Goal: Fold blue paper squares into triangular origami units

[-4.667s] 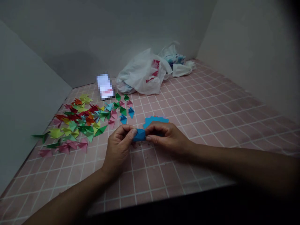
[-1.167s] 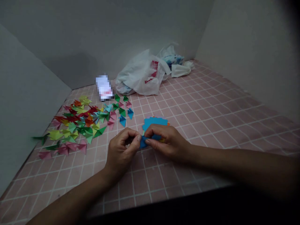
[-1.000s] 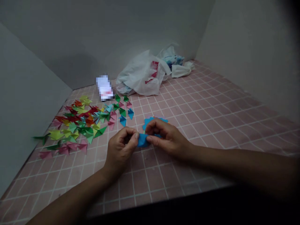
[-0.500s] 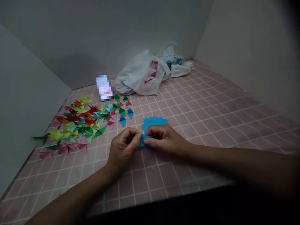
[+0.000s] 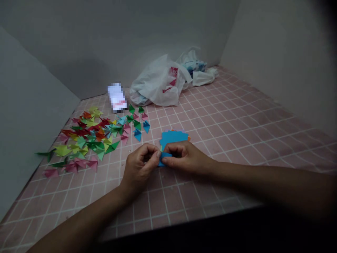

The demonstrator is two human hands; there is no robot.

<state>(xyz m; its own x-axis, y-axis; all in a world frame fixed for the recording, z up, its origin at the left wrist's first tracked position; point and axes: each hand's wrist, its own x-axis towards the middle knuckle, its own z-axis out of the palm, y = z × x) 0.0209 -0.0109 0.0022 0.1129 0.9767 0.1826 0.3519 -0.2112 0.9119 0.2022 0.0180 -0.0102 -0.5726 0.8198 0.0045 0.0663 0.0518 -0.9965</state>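
Between my two hands is a small folded piece of blue paper (image 5: 162,162), held just above the tablecloth. My left hand (image 5: 140,162) pinches its left edge between thumb and fingers. From the other side, my right hand (image 5: 184,155) grips it with the thumb in front and curled fingers behind. Part of the blue paper is hidden by the fingertips. Right behind my right hand lies a stack of coloured paper sheets (image 5: 173,137), a blue one on top and orange and purple corners sticking out; its near part is covered by the hand.
Many small folded paper pieces (image 5: 98,142) in red, yellow, green, pink and blue lie to the left. Behind them a lit phone (image 5: 117,97) leans upright. White plastic bags (image 5: 160,82) sit by the back wall. A pink checked cloth (image 5: 223,116) covers the table.
The blue paper in my fingers has shifted slightly, with a different edge now showing by the right thumb. Both hands stay in nearly the same place.
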